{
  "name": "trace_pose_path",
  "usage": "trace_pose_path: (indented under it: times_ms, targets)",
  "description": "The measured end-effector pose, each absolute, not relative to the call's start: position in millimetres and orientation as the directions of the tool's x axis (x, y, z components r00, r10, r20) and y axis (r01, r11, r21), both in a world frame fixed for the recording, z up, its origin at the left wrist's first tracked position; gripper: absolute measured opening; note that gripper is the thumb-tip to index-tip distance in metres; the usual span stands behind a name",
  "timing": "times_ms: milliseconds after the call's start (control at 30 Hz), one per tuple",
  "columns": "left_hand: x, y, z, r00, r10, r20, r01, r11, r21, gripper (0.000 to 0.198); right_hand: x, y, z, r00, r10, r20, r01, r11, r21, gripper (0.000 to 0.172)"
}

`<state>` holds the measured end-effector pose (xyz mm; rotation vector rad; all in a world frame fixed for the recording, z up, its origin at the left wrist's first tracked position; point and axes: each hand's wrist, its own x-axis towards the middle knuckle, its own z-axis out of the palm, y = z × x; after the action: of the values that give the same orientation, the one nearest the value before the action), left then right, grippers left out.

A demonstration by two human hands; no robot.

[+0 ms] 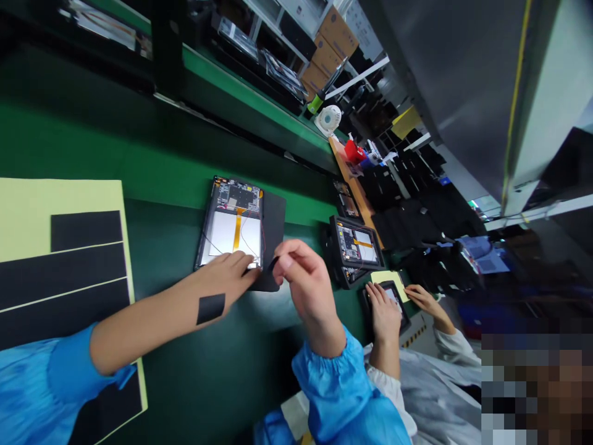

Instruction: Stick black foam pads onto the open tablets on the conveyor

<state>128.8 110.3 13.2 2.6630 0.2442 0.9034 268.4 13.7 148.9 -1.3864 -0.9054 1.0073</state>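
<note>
An opened tablet (pixel 236 228) lies on the bench, its circuit board, white battery and orange ribbon cable exposed. My left hand (pixel 229 278) rests on its lower edge with the fingers stretched over the battery end. A black rectangular patch (pixel 210 308) sits on my left wrist. Just right of the tablet, my right hand (pixel 306 281) is raised, thumb and forefinger pinched on a small black strip (pixel 274 262). A flat dark panel (pixel 276 222) lies partly beneath the tablet. Yellow backing sheets (pixel 60 194) with black rectangular pieces (pixel 88 230) are to the left.
Another opened tablet (pixel 359 244) is stacked in a black frame to the right. Beyond it, a co-worker's hands (pixel 386 312) work on a device (pixel 393 296). A raised ledge (pixel 259 148) runs along the back, with a small white fan (pixel 328 118) near its far end.
</note>
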Motion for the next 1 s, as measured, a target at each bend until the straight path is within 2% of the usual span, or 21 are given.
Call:
trace_pose_path:
  times_ms: [67,133,200,267,367,533,833,1000]
  targets:
    - [125,118,21,0.787,0.363,0.498,0.075,-0.859,0.507,0.053,272,9,138,0.437,0.876,-0.205,-0.327,-0.058,-0.943,0.022]
    - [122,126,27,0.789,0.447,0.421,0.106,-0.775,0.623,0.047,270,3,123,0.392,0.856,-0.337,-0.573,-0.06,-0.818,0.025]
    - [121,131,29,0.788,0.468,0.4,0.116,-0.751,0.651,0.039,264,-3,106,0.308,0.856,-0.416,-0.727,-0.07,-0.683,0.024]
    - [121,132,28,0.787,0.473,0.396,0.109,-0.738,0.666,0.032,253,-10,92,0.253,0.86,-0.443,-0.807,-0.065,-0.587,0.022]
    - [123,129,23,0.773,0.505,0.385,0.106,-0.701,0.705,0.026,239,-17,77,0.23,0.865,-0.445,-0.859,-0.035,-0.511,0.024]
    - [127,126,10,0.715,0.562,0.416,0.081,-0.658,0.749,0.02,233,-19,69,0.271,0.827,-0.492,-0.881,0.007,-0.474,0.024]
    - [138,127,7,0.692,0.597,0.406,0.14,-0.662,0.736,0.019,231,-20,66,0.328,0.798,-0.506,-0.844,0.007,-0.536,0.036]
    - [151,125,16,0.66,0.584,0.473,0.176,-0.733,0.658,0.013,229,-18,66,0.356,0.781,-0.513,-0.836,0.02,-0.549,0.044]
